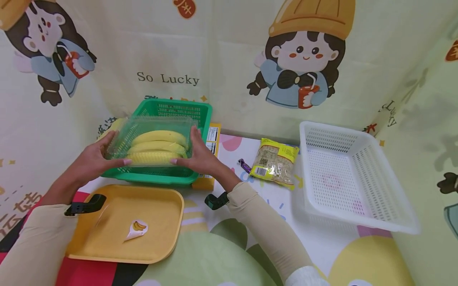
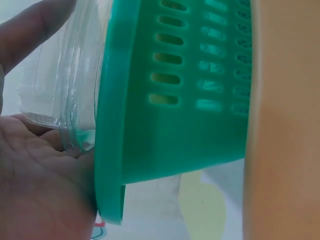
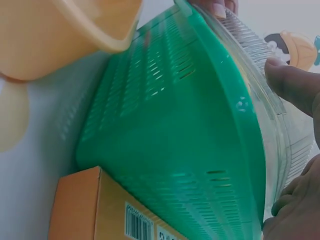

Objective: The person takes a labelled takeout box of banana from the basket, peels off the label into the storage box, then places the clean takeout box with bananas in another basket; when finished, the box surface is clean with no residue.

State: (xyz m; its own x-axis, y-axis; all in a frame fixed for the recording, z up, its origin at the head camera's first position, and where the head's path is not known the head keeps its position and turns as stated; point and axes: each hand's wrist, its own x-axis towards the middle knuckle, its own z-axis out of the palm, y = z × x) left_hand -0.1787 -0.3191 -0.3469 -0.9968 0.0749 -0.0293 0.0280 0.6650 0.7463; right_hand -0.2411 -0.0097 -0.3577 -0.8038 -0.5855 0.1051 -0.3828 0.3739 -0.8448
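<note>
Both hands hold a clear plastic box (image 1: 157, 124) at its two sides, over the green basket (image 1: 154, 178). Yellow bananas (image 1: 157, 145) show through the clear plastic; whether they lie in the box or beneath it I cannot tell. My left hand (image 1: 91, 159) grips the left end, thumb on the near edge. At the right end, my right hand (image 1: 202, 157) has its thumb on the near edge and its fingers along the side. In the right wrist view, the box edge (image 3: 272, 130) sits close to the basket's rim (image 3: 245, 110).
In front lies an orange tray (image 1: 157, 254) bearing a small banana-picture piece (image 1: 137, 228). An orange-yellow box (image 1: 204, 183) stands against the basket's right side. Further right are a purple-wrapped candy (image 1: 245, 165), a yellow-and-clear food bag (image 1: 274, 163) and a white basket (image 1: 390, 186).
</note>
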